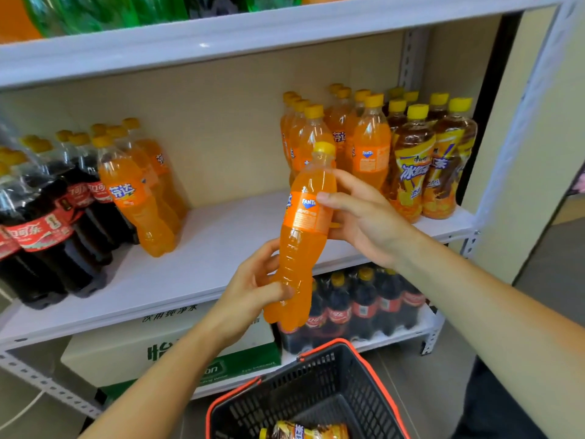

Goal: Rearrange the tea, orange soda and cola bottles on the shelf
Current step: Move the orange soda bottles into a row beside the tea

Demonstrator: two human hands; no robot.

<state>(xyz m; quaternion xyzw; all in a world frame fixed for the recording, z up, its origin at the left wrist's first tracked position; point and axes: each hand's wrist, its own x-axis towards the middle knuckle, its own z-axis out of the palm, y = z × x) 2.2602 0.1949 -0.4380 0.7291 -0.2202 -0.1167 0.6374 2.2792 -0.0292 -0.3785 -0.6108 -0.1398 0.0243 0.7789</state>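
The person holds one orange soda bottle [304, 236] upright, tilted slightly, in front of the middle shelf [221, 248] and clear of its board. The left hand [253, 289] grips the bottle's lower part, with its fingers [269, 248] curled round the far side and the thumb across the front. The right hand [367, 223] holds the bottle at the label. Its thumb presses the front, and its fingers [351, 182], loosely spread, reach round behind.

On the right of the shelf stands a cluster of orange sodas [372, 147] showing about eight yellow caps. Just beside them at the far right are tea bottles [411, 160] showing six caps. On the left stand at least three larger orange sodas [133, 198]. Beside those are several cola bottles [41, 229], too blurred and overlapping to count. A bare stretch of shelf separates the left and right groups.

Below the hands is a black basket [316, 375] with a red rim. One tea bottle [304, 432] lies on its side in it. The bottom shelf carries a wrapped pack of cola [364, 308] and a white and green carton [158, 343]. Green bottles [95, 11] stand on the top shelf.
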